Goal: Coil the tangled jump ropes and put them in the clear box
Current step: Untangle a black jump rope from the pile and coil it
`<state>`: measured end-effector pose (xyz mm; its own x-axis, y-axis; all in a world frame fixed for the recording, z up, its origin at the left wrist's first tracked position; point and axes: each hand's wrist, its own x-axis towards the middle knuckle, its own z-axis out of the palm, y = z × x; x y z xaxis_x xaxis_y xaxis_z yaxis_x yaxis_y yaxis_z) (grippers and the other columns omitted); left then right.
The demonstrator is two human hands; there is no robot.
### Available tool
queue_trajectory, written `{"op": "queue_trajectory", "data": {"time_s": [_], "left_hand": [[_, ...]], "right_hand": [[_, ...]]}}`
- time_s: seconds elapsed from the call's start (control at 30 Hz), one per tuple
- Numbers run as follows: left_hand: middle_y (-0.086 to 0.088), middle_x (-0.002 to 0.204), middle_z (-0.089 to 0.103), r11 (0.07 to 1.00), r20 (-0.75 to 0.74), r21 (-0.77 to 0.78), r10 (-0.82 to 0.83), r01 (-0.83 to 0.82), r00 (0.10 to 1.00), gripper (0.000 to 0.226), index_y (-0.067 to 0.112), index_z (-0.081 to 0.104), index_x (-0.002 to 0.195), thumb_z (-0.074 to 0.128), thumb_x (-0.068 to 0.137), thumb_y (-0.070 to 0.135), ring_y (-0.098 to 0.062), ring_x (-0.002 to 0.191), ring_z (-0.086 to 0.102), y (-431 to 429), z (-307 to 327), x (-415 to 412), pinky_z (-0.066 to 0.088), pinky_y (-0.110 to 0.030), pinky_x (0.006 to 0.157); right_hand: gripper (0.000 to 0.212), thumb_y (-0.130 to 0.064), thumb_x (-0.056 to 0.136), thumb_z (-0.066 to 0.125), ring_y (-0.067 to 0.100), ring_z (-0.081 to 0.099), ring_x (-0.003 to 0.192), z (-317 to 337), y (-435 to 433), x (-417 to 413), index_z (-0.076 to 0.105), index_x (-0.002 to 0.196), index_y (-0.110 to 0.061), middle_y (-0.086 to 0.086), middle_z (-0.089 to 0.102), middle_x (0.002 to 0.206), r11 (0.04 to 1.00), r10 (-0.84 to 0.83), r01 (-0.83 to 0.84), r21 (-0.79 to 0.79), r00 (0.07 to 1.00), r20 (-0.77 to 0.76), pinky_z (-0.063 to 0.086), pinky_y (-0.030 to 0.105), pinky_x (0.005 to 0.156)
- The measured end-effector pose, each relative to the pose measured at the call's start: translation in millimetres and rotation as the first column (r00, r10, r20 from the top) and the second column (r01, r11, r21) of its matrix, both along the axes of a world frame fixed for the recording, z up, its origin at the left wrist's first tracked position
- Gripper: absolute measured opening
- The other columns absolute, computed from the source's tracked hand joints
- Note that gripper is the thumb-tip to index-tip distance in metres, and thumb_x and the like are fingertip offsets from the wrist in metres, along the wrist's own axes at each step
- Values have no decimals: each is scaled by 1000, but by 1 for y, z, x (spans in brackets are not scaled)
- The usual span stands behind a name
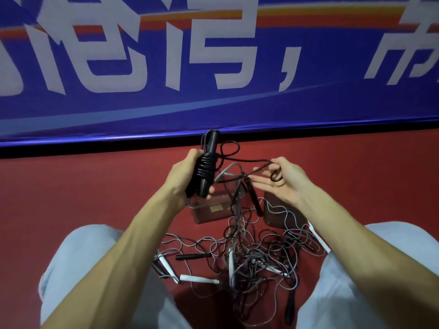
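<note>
One black jump rope (204,170) was nearly bundled: its cord was wound in tight turns around a handle, and the left hand (181,178) had its fingers wrapped around that bundle, holding it upright above the floor. A loose length of the same cord ran across to the right hand (282,184), which was spread wide with mostly straight fingers, the cord looped over it. Another black handle (253,198) dangled between the hands.

Just beneath them stood the clear box (197,206) on the red floor (71,198); it appeared to hold nothing yet. Nearer the person lay the tangled pile (251,257) of grey and dark cords, with a white handle (198,279) and a black one (190,256) poking out at its left edge.

By my reading, the task was at an early stage: the first rope lacked only its last turns, nothing was boxed, and most ropes remained knotted together. Light trouser knees (78,269) flanked the pile, and a blue banner (213,110) ran behind.
</note>
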<state>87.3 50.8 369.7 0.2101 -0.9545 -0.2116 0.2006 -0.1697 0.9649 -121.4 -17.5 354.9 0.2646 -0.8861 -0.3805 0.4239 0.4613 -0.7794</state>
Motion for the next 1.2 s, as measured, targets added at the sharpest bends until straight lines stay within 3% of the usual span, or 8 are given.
{"op": "queue_trajectory", "data": {"time_s": [0.17, 0.3, 0.5, 0.7, 0.83, 0.93, 1.07, 1.2], "left_hand": [[-12, 69, 55, 997, -125, -79, -17, 7, 992, 31, 12, 58, 96, 48, 93, 41, -26, 44, 53, -1, 5, -2, 47, -29, 44], [-16, 79, 54, 998, -142, -63, -29, 20, 989, 30, 12, 57, 98, 48, 93, 41, -25, 44, 54, 1, 8, 0, 48, -28, 45], [-13, 76, 57, 998, -186, -67, 3, -16, 983, 29, 14, 56, 94, 48, 92, 43, -24, 46, 56, 1, 8, 9, 48, -28, 45], [-13, 76, 58, 976, -174, -176, 98, -129, 980, 36, 10, 61, 104, 47, 93, 42, -24, 45, 56, -1, 12, 2, 48, -29, 45], [-13, 76, 60, 984, -151, -155, 65, -89, 986, 36, 10, 60, 103, 48, 93, 43, -24, 45, 57, 1, 10, -4, 48, -29, 45], [-11, 73, 61, 984, -148, -162, 44, -68, 988, 34, 12, 61, 99, 48, 93, 43, -25, 46, 57, 2, 11, -4, 48, -29, 45], [-12, 75, 60, 981, -176, -176, 48, -80, 983, 33, 12, 60, 99, 49, 93, 43, -27, 47, 56, 2, 12, 0, 48, -30, 47], [-12, 74, 59, 979, -182, -173, 75, -107, 980, 32, 11, 59, 100, 48, 93, 41, -26, 46, 55, 3, 12, 1, 47, -30, 46]], "right_hand": [[31, -33, 99, 50, 22, 59, 64, 0, 3, 5, 46, 75, -14, 8, 52, 66, 990, -30, 7, -142, 986, -163, 57, 52, 67], [32, -43, 90, 59, 18, 56, 54, 2, 11, 7, 45, 83, -16, 2, 51, 67, 900, 100, -314, -303, 825, -557, 56, 44, 77], [30, -19, 81, 75, 17, 63, 55, -5, 18, 11, 52, 98, -7, 7, 60, 73, 856, 109, -383, -346, 789, -604, 52, 24, 46], [9, -4, 86, 68, 24, 68, 69, -1, 10, 3, 59, 86, -4, 14, 60, 78, 866, 175, -389, -313, 824, -539, 60, 28, 58], [40, -13, 83, 74, 19, 66, 72, -15, 15, 11, 50, 115, -10, 11, 61, 86, 823, 171, -486, -294, 706, -688, 61, 34, 70], [67, -8, 84, 73, 13, 63, 66, -16, 15, 12, 28, 130, -25, 5, 63, 82, 756, 102, -534, -380, 668, -737, 53, 20, 65], [75, -7, 75, 80, 8, 65, 80, -20, 15, 12, 40, 137, -21, -3, 64, 72, 666, 71, -625, -407, 596, -800, 47, 23, 78], [62, -4, 77, 77, -4, 50, 52, -22, 18, 17, 49, 130, -19, -6, 55, 67, 582, -44, -640, -502, 591, -805, 38, 10, 59]]}}
